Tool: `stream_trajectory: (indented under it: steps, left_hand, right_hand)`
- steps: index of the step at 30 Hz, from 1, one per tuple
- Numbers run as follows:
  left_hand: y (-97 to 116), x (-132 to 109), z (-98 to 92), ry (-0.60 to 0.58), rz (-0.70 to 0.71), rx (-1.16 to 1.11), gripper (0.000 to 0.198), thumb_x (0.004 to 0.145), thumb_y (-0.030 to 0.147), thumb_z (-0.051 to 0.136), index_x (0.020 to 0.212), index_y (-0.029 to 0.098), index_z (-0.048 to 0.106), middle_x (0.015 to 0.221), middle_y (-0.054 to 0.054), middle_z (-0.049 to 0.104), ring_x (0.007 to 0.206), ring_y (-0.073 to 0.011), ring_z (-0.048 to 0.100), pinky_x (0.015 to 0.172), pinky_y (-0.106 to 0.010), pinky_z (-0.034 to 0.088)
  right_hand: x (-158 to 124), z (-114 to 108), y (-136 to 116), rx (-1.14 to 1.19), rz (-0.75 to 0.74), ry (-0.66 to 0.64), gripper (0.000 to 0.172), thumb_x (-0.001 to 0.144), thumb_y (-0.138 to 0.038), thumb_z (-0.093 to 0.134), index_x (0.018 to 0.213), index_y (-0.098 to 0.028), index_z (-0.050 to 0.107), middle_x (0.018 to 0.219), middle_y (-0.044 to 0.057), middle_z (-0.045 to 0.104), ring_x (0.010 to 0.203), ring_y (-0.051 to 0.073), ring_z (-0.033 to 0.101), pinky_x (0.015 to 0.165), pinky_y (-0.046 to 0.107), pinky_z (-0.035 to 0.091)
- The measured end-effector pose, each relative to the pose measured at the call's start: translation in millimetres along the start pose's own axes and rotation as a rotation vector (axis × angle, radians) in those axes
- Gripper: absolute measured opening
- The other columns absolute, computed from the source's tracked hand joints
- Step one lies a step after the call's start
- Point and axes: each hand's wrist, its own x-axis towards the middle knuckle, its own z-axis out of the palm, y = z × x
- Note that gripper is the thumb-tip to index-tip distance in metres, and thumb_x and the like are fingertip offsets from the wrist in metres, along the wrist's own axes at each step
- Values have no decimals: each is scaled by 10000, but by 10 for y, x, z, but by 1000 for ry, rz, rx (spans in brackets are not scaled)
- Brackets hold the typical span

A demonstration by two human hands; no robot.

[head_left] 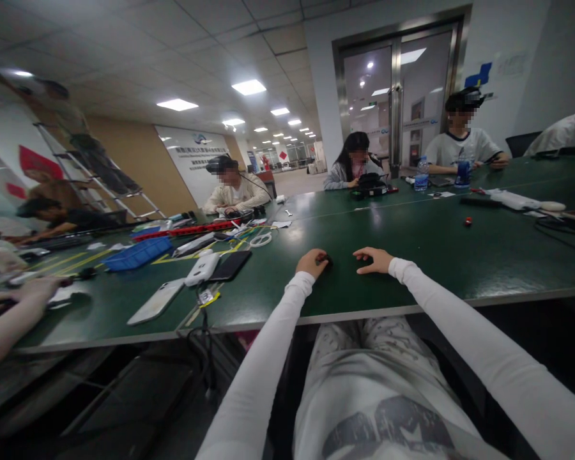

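Observation:
My left hand (311, 262) rests on the green table (345, 223) near its front edge. Its fingers are curled round a small black object (329, 260), too small and dark for me to tell its kind. A little to the right, my right hand (374, 260) is held at the tabletop with thumb and fingers apart and nothing between them. The two hands face each other across a short gap. White sleeves cover both forearms.
Left of my hands lie a white phone (157, 301), a white device (202, 267), a black phone (230, 265) and a blue tray (138, 253). A small red object (468, 221) sits to the right. Several people work around the table; a co-worker's hands (33, 294) show at far left.

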Motion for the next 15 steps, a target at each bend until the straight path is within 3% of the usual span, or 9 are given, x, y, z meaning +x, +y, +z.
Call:
stream_trajectory:
  steps: [3,7,15]
  left_hand:
    - [288,80,216,-32,124,-123,255,641,228,546,892,181,542,830,-26,575,740,-120,541,721,-275,435]
    - [578,123,388,-63,183,-257,265,628,212,563,889,181,542,821,-25,580,735,-123,546,725,-294,442]
    - [665,116,379,-41,123,-362,286,612,214,587,892,195,536,804,-12,599,790,-131,549,732,-292,434]
  right_hand:
    - [-2,-10,-30,-9,4,-3,682,528,-499,636,1130,-248,436,988,26,557,862,177,519,776,335,398]
    - [10,-15,-43,-53,20,-8,707,512,-518,637,1136,-256,431,1041,36,535,911,208,507,797,364,376]
    - [16,-31,-62,-76,53,-4,712,498,-534,638,1123,-256,438,1084,42,518,984,239,481,836,381,347]
